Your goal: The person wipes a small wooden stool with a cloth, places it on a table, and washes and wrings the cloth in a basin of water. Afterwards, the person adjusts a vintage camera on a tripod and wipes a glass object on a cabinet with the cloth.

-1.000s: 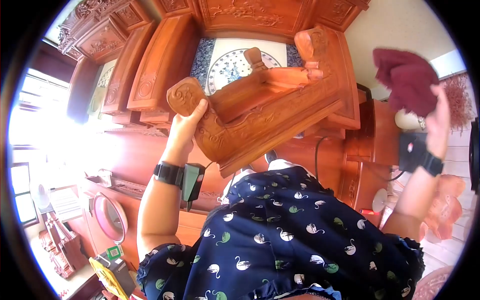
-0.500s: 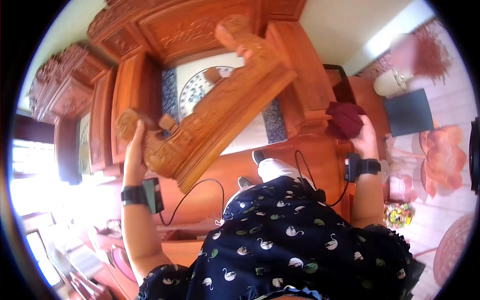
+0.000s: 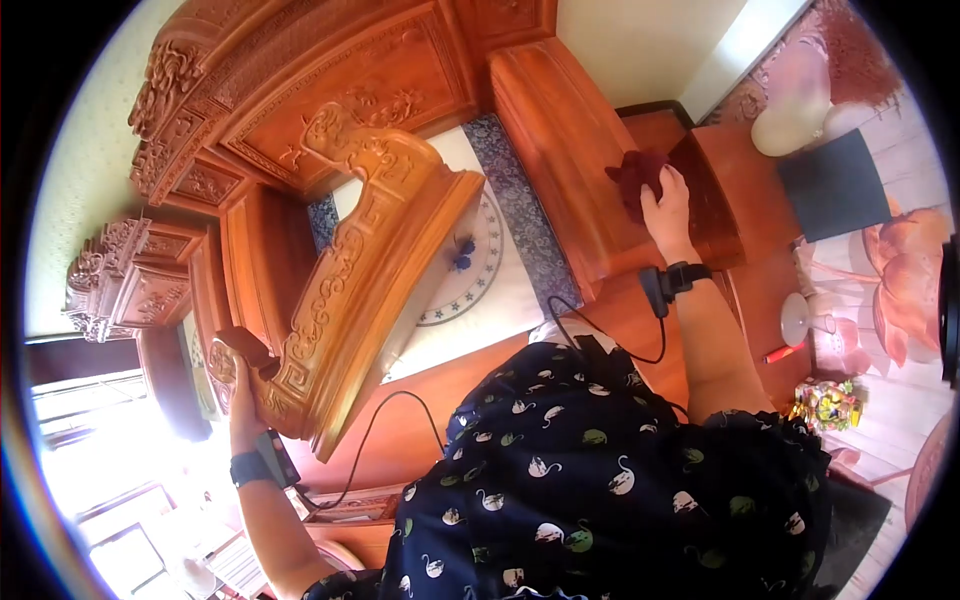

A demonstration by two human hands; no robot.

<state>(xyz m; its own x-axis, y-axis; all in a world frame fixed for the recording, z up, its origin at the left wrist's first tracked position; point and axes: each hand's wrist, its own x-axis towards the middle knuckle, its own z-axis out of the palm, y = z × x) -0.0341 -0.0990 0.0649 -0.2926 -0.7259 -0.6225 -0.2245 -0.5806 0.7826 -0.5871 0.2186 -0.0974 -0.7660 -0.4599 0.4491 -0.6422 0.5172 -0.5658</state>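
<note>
The left hand (image 3: 243, 412) grips the carved wooden piece (image 3: 365, 270) by its lower scroll; the rest slants up and rightward from that grip, wanting a steady wrist. Rightmost, the right hand (image 3: 669, 212) clutches bunched dark-red cloth (image 3: 630, 180), best held loosely.

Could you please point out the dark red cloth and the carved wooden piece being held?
Dark red cloth (image 3: 633, 184): head view, on its bunched middle.
Carved wooden piece (image 3: 349, 265): head view, on its scrollwork face.

Left fingers (image 3: 241, 382) mostly hidden behind the carved wooden piece (image 3: 352, 285)
</note>
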